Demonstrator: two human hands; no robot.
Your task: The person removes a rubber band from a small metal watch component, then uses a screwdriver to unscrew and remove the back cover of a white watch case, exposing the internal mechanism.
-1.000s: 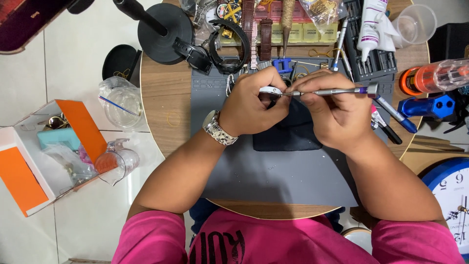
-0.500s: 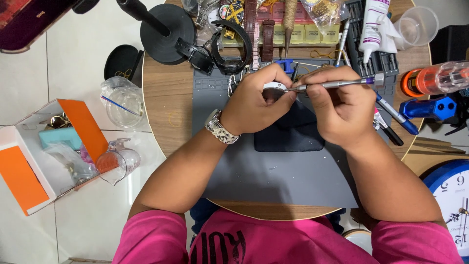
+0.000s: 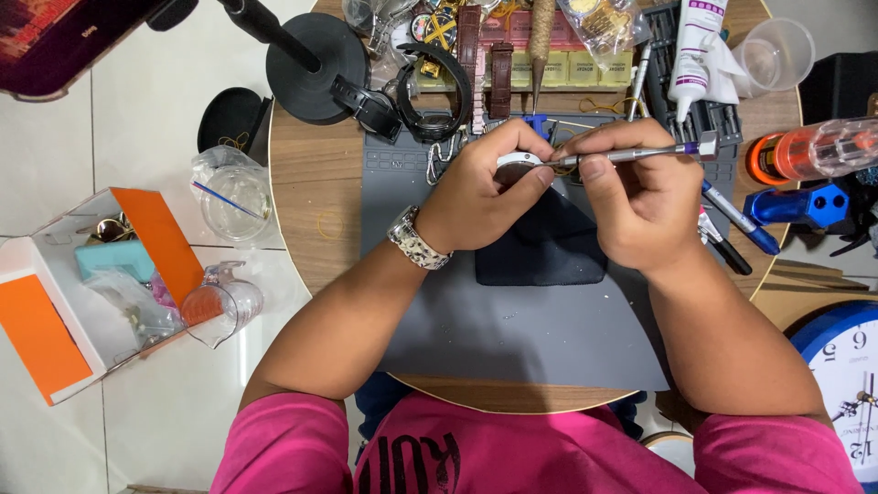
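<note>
Both hands shifted up mat; left hand pinching watch case, right hand gripping screwdriver.

Watch-repair bench: watch straps, grey work mat, wall clock.

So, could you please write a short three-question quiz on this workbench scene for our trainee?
1. True or false: the right hand holds a slim metal tool.
2. What does the left hand grip? A) a watch case B) a cup C) a pen
3. What dark item lies on the grey mat under the hands?

Key: 1. True; its tip points at the case. 2. A. 3. A black cloth pad.
</note>
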